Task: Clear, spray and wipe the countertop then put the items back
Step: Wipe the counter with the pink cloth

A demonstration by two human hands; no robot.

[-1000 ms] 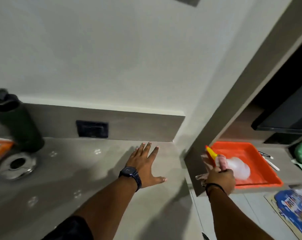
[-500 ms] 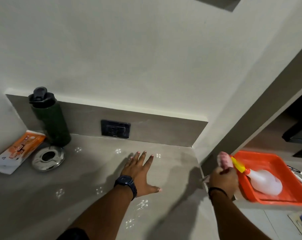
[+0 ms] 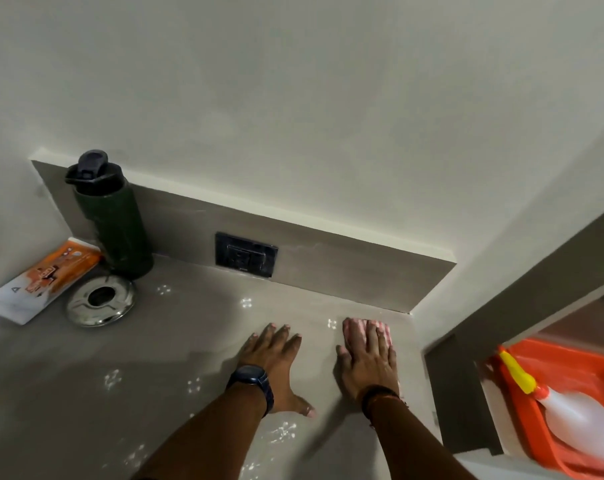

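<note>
The grey countertop [image 3: 176, 368] carries several patches of white spray droplets. My left hand [image 3: 274, 358], with a dark watch on its wrist, rests flat on it with fingers spread. Just to its right, my right hand [image 3: 368, 358] presses a pink cloth [image 3: 354, 325] flat against the counter near the back right corner; only the cloth's far edge shows past my fingertips. A spray bottle [image 3: 577, 420] with a yellow nozzle lies in the orange tray [image 3: 550, 358] at the right.
At the back left stand a dark green bottle [image 3: 118, 223], a round steel ashtray [image 3: 100, 304] and an orange-and-white packet [image 3: 42, 282]. A black wall socket [image 3: 246, 254] sits in the grey backsplash. A grey partition [image 3: 456, 400] separates the counter from the tray's shelf.
My right hand left the spray bottle lying in the orange tray, swung left with the pink cloth and now presses it on the counter. My left hand stayed flat.
</note>
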